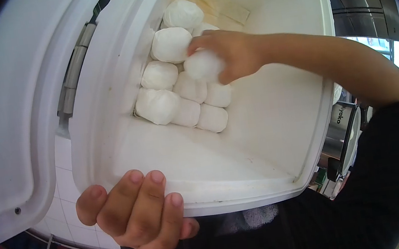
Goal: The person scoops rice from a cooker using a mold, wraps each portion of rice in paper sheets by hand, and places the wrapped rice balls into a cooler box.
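White bundle [203, 67] in right fingers [206, 43]

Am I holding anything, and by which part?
Your right hand holds a white ball by opposite sides. Whether your left hand grips the box rim, I can't tell.

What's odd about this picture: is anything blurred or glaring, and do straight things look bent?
In the head view, the right hand and the white ball it holds are smeared, likely by motion; the left hand looks sharper. Also in the head view, the box edges bow, corners go black, and a bright patch glares at far right.
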`<state>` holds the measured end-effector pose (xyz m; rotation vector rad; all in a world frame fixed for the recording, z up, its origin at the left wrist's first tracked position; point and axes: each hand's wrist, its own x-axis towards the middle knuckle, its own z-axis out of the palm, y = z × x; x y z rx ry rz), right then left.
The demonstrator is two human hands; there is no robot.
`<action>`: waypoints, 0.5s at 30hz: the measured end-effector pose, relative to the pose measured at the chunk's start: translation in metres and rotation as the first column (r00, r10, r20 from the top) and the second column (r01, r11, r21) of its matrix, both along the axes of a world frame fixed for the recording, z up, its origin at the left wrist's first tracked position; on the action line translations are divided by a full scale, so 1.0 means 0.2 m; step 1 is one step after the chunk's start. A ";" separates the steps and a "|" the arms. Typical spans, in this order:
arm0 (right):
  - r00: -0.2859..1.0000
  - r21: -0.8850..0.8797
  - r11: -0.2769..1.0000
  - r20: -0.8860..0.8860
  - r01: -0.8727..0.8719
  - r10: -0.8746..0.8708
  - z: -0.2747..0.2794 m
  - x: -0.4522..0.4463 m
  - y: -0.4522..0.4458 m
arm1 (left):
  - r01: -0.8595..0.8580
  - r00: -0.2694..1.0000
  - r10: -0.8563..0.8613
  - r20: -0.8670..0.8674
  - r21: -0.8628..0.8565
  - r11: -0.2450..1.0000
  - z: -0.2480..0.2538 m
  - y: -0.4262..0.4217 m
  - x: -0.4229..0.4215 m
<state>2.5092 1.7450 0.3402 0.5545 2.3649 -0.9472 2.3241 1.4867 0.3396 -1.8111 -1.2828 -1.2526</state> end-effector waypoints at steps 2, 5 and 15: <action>0.982 0.014 1.000 0.190 0.021 -0.023 0.06 0.03 0.06 | 0.027 1.000 -0.027 -0.013 -0.005 1.000 0.00 0.00 0.00; 0.920 0.068 0.997 0.392 -0.031 0.002 -0.05 0.11 0.13 | 0.032 0.999 -0.032 -0.006 -0.042 0.999 0.01 -0.02 0.00; 0.823 0.151 0.984 0.567 -0.097 -0.006 -0.17 0.08 0.07 | 0.022 0.999 -0.023 -0.044 -0.013 1.000 0.00 -0.02 0.00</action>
